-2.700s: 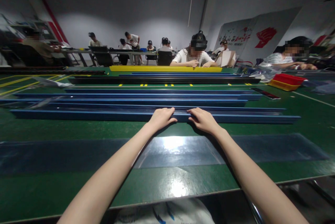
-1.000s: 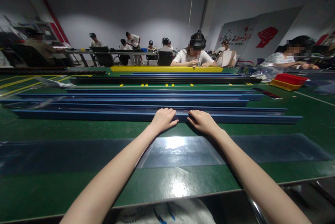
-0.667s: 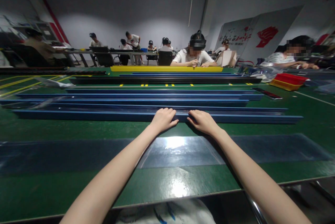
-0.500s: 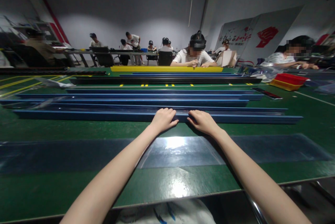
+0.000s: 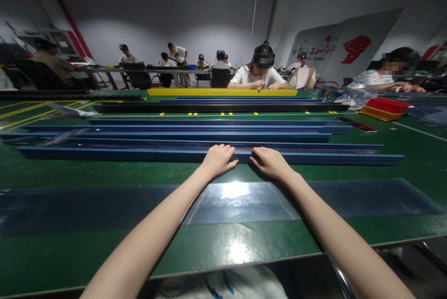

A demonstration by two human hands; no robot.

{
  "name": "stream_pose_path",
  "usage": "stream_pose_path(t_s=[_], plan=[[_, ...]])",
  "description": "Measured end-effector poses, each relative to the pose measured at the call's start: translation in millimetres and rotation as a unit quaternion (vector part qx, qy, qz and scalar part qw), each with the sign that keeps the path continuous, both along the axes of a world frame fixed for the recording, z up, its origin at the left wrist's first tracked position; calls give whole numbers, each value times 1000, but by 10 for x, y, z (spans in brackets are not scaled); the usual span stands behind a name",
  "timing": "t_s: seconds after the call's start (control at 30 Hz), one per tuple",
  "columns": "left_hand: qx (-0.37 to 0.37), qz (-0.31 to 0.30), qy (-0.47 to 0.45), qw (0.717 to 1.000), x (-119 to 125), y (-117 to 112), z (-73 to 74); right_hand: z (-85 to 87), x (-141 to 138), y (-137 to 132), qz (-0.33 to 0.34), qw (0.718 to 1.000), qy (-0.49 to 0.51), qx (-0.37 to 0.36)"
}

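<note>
The nearest long blue channel (image 5: 122, 154) lies lengthwise across the green table (image 5: 202, 259). My left hand (image 5: 219, 159) grips its near wall, with fingers over the top edge and thumb on the front side. A short way to the right, my right hand (image 5: 269, 162) holds the same wall in the same manner, thumb pointing inward. My fingertips are hidden inside the channel. Between my forearms and stretching to both sides is a flat clear plastic sheet (image 5: 104, 208), which lies on the table just before the channel.
More blue channels (image 5: 209, 137) lie behind, then a black rail (image 5: 216, 108) and a yellow rail (image 5: 209, 92). At right are a phone (image 5: 358, 125) and a red tray (image 5: 387, 105). A co-worker (image 5: 258, 73) sits across the table; another person (image 5: 384, 78) works at right.
</note>
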State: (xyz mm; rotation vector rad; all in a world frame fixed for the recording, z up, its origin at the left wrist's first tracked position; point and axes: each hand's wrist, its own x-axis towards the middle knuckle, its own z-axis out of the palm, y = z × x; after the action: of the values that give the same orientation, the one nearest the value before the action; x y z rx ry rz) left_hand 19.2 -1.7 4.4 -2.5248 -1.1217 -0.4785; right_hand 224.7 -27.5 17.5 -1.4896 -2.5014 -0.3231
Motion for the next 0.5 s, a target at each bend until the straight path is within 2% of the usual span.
stream_pose_path(t_s=[0.5], plan=[[7,2,4,1000,-2,-5,2,-13,8,7,1,1000,2,0]])
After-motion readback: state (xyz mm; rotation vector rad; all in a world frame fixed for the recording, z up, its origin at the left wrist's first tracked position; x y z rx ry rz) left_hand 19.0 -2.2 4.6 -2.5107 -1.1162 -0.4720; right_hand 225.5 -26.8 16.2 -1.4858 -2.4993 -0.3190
